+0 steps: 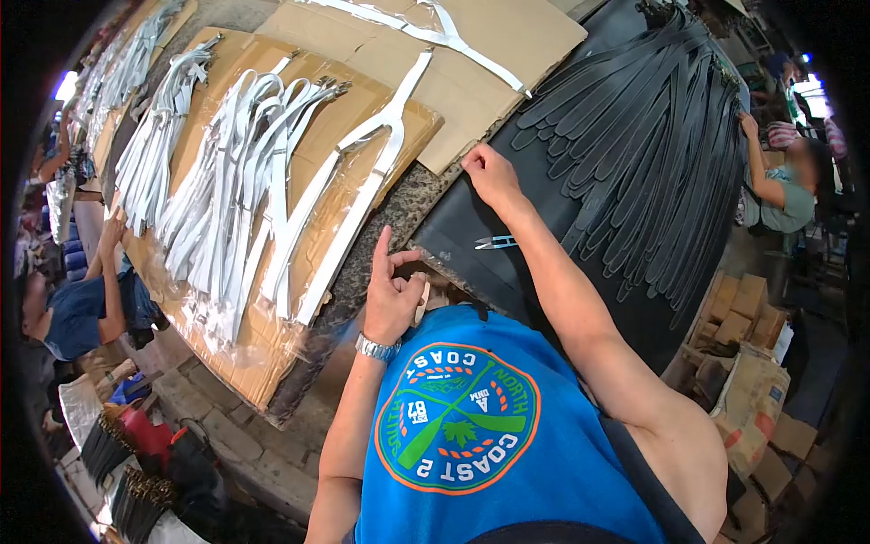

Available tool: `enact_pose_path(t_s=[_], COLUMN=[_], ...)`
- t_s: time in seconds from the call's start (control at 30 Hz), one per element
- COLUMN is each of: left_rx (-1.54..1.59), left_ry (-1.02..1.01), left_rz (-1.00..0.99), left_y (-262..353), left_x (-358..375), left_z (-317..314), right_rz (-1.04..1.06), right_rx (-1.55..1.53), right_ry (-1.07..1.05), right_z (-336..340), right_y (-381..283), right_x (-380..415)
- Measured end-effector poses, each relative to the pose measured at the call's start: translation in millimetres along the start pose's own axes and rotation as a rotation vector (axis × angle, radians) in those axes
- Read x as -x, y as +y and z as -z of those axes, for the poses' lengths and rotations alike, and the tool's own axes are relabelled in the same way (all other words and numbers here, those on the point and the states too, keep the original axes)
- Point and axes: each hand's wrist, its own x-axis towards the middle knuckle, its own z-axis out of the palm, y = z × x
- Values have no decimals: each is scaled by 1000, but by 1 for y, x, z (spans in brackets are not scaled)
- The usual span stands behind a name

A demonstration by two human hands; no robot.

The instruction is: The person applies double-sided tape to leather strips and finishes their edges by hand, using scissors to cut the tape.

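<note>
My left hand [391, 295], with a metal-banded watch at its wrist, is low in front of my blue shirt. Its index finger points out while the other fingers curl; a small pale piece shows by the thumb, too little of it to name. My right hand [492, 177] is closed in a pinch above the black table surface, close to the cardboard edge; what its fingertips hold, if anything, is hidden. Thread snips [495, 242] with blue handles lie below my right forearm. Left of my hands, white Y-shaped suspenders [390, 122] in clear plastic lie on cardboard [419, 127].
Bundled white straps [222, 177] cover the left cardboard. Many black straps [634, 136] fan across the right table. Another white suspender [449, 38] lies at the far end. People work at the left and right. Cardboard boxes [752, 299] stand lower right, black bundles [109, 444] lower left.
</note>
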Motion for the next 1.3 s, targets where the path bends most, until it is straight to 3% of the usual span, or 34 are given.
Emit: enact_pose_path(t_s=[0.43,0.53,0.63,0.8,0.9,1.03,1.13,1.3], left_rx=[1,-4,-5,-18,-34,1,14,-11], left_ry=[3,9,4,-8,4,23,20,-20], left_rz=[31,44,47,32,43,57,73,31], left_y=[-1,-1,-4,-12,-13,-17,-15,-14], left_x=[0,1,0,-1,2,6,9,13], left_z=[5,5,6,9,14,19,18,14], right_rz=[-36,39,271,454,425,278,-124,-125], right_rx=[42,107,169,96,-5,-372,-564,-424], right_ry=[-29,-26,-25,-269,-205,-238,-495,-324], right_z=[9,17,3,-12,-8,6,26,47], right_y=[18,2,-1,-23,-25,-18,-18,-4], right_x=[-46,-26,8,90,105,98,91,106])
